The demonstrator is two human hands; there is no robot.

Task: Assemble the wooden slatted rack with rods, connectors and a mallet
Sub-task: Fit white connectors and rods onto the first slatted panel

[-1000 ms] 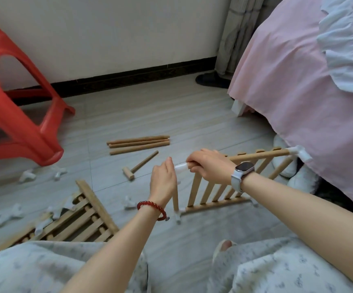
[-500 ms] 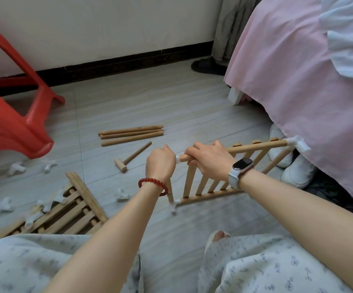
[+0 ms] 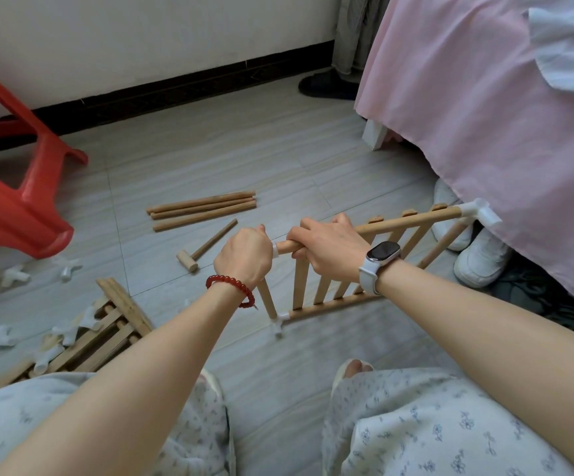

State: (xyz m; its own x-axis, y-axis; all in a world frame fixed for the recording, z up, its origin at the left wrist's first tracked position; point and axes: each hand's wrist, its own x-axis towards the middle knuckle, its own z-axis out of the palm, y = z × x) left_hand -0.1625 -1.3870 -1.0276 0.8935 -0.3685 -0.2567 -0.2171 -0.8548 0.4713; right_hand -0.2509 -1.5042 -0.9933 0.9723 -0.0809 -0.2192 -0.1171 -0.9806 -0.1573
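Observation:
A wooden slatted panel (image 3: 326, 290) stands on its edge on the floor in front of me. My right hand (image 3: 333, 250) grips its top rod (image 3: 412, 219) near the left end. My left hand (image 3: 244, 257) is curled round a white connector (image 3: 275, 250) at that end of the rod; most of the connector is hidden in my fist. White connectors sit at the top right corner (image 3: 477, 211) and the bottom left corner (image 3: 278, 321). A small wooden mallet (image 3: 206, 247) lies on the floor beyond my left hand, with three loose rods (image 3: 203, 209) behind it.
A second slatted panel (image 3: 96, 334) lies flat at lower left with several white connectors (image 3: 14, 274) scattered around it. A red plastic stool (image 3: 10, 201) lies tipped at left. A pink bed skirt (image 3: 484, 125) and white shoes (image 3: 481, 259) are at right.
My left hand has closed over the white connector and pushed it against the end of the top rod. The panel has dropped lower and tilted slightly; the view shifted right.

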